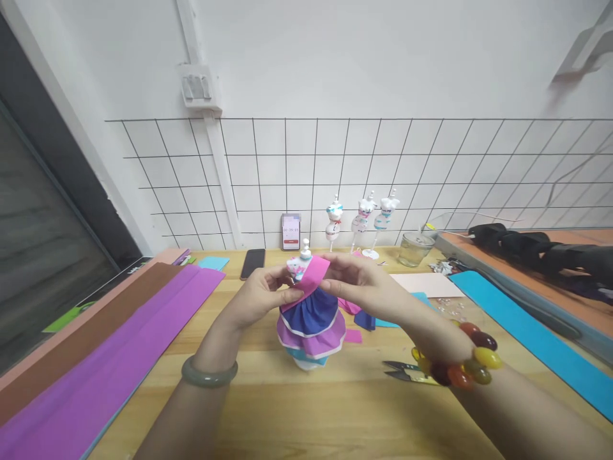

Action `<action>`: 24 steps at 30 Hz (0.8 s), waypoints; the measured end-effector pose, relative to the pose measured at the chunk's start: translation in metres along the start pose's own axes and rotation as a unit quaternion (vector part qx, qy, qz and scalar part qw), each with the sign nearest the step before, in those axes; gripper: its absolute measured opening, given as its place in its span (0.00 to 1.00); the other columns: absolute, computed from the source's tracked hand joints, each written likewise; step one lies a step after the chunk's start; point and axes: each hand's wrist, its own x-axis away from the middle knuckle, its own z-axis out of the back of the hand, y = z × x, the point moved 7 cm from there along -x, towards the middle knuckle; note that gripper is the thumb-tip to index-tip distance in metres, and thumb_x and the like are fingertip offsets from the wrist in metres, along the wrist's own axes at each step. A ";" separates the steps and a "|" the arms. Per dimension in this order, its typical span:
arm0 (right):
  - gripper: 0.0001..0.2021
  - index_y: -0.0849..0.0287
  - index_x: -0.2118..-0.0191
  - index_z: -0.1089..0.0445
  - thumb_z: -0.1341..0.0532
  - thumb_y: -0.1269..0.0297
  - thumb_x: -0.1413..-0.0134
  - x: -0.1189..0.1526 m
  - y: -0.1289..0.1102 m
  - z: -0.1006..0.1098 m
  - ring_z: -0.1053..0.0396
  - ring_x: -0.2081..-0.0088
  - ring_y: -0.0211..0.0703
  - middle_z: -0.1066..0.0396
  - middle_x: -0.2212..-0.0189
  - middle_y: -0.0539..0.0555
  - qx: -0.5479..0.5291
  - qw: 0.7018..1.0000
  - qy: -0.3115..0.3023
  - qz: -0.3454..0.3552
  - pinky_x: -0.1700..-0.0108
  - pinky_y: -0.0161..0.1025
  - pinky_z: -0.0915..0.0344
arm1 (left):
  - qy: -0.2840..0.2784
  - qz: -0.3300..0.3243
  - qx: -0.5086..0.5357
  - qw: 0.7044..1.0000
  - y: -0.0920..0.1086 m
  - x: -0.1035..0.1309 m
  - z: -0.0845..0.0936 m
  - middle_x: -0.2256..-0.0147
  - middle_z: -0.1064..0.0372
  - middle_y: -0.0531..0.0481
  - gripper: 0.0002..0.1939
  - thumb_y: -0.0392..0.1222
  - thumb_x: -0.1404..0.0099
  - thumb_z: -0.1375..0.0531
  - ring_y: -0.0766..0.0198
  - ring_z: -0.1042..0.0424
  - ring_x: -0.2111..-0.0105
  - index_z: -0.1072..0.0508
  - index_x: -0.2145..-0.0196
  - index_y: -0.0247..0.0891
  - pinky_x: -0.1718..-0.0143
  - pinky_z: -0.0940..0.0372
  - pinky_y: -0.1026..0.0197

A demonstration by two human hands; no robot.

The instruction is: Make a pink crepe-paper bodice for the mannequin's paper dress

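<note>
A small white dress form (300, 267) stands upright near the middle of the table, wearing a tiered skirt (313, 333) in blue, purple and turquoise with white edging. A pink strip (313, 275) lies slantwise across its torso. My left hand (262, 295) pinches the strip's lower left part at the waist, thumb in front. On the other side, my right hand (357, 279) holds the strip's right part, its fingers partly hidden behind the form. Thread snips (407, 372) lie on the table below my right forearm.
Purple sheets (177, 313) lie at the left, a blue sheet (527, 326) at the right. Behind stand a phone with a timer (290, 232), a dark phone (253, 263), several small dress forms (364, 216) and a glass (414, 249). Colored scraps (353, 336) lie beside the skirt.
</note>
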 end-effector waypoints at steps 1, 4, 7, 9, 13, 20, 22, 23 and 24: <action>0.17 0.48 0.47 0.31 0.39 0.64 0.42 0.003 0.002 0.000 0.30 0.52 0.46 0.27 0.52 0.53 0.005 1.000 0.012 0.001 0.48 0.48 0.34 | -0.007 0.006 0.001 1.000 -0.003 -0.001 -0.002 0.61 0.24 0.44 0.16 0.44 0.45 0.34 0.56 0.27 0.61 0.23 0.57 0.41 0.64 0.31 0.56; 0.16 0.47 0.48 0.30 0.39 0.63 0.43 0.010 0.010 0.002 0.31 0.50 0.48 0.27 0.52 0.53 -0.009 0.999 0.045 0.011 0.45 0.51 0.37 | -0.010 0.022 0.010 1.000 -0.008 -0.002 -0.007 0.60 0.24 0.44 0.16 0.44 0.45 0.34 0.56 0.26 0.62 0.23 0.57 0.41 0.67 0.31 0.59; 0.16 0.47 0.48 0.30 0.39 0.63 0.43 0.015 0.019 0.003 0.31 0.50 0.48 0.28 0.52 0.53 -0.023 0.998 0.064 0.018 0.44 0.51 0.38 | -0.002 0.026 0.026 0.999 -0.008 -0.003 -0.009 0.59 0.24 0.45 0.15 0.42 0.45 0.33 0.58 0.26 0.64 0.23 0.58 0.42 0.68 0.32 0.61; 0.15 0.48 0.49 0.29 0.39 0.62 0.42 0.017 0.023 0.005 0.30 0.52 0.48 0.27 0.54 0.54 -0.002 0.998 0.069 0.012 0.46 0.51 0.37 | -0.003 0.024 0.030 0.999 -0.007 -0.003 -0.010 0.60 0.24 0.46 0.15 0.41 0.45 0.33 0.59 0.26 0.64 0.22 0.58 0.42 0.67 0.32 0.61; 0.11 0.52 0.54 0.27 0.42 0.62 0.41 0.018 0.025 0.009 0.30 0.55 0.50 0.26 0.60 0.54 0.056 0.995 0.082 0.010 0.51 0.50 0.34 | -0.013 0.018 0.031 0.999 -0.007 -0.002 -0.011 0.58 0.25 0.45 0.15 0.42 0.44 0.34 0.58 0.26 0.61 0.23 0.57 0.41 0.63 0.32 0.60; 0.09 0.51 0.62 0.25 0.43 0.66 0.41 0.019 0.020 0.017 0.29 0.57 0.51 0.25 0.69 0.52 0.184 0.973 0.136 0.035 0.55 0.48 0.34 | -0.031 0.002 0.031 0.999 -0.006 0.000 -0.014 0.53 0.27 0.42 0.19 0.42 0.44 0.34 0.54 0.28 0.54 0.26 0.54 0.40 0.56 0.33 0.56; 0.10 0.51 0.60 0.25 0.44 0.67 0.41 0.020 0.019 0.017 0.29 0.58 0.50 0.25 0.69 0.51 0.207 0.967 0.139 0.045 0.57 0.46 0.34 | -0.031 -0.002 0.027 0.999 -0.008 0.000 -0.014 0.53 0.28 0.42 0.20 0.42 0.43 0.34 0.55 0.29 0.53 0.27 0.53 0.40 0.53 0.34 0.56; 0.10 0.51 0.59 0.26 0.44 0.68 0.41 0.020 0.018 0.017 0.28 0.59 0.49 0.25 0.69 0.51 0.222 0.963 0.142 0.052 0.58 0.45 0.34 | -0.029 -0.004 0.027 0.999 -0.008 0.000 -0.014 0.53 0.28 0.43 0.20 0.41 0.43 0.34 0.55 0.29 0.53 0.28 0.52 0.41 0.52 0.34 0.56; 0.11 0.51 0.59 0.26 0.44 0.68 0.42 0.020 0.017 0.017 0.28 0.60 0.49 0.25 0.70 0.50 0.237 0.959 0.145 0.059 0.59 0.45 0.34 | -0.027 -0.006 0.028 0.999 -0.009 -0.001 -0.014 0.52 0.28 0.43 0.20 0.41 0.43 0.34 0.55 0.29 0.52 0.28 0.52 0.41 0.51 0.35 0.56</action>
